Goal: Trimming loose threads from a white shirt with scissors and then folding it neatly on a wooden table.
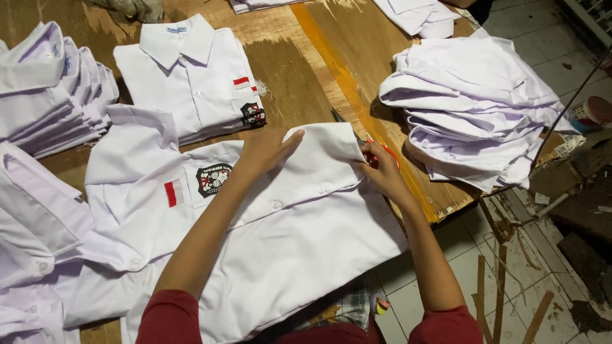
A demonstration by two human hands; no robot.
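Head view, two hands (319, 159), one spread shirt (280, 236), one scissors (376, 153)

I see a worn wooden worktable (299, 83) with scuffed brown boards and an orange-yellow stripe running diagonally. To its right lies a pale tiled floor (523, 25), dirty near the bottom, with loose wooden sticks (494, 280) and dark debris. A small round tin (590, 113) sits at the right edge. Lighting is even.
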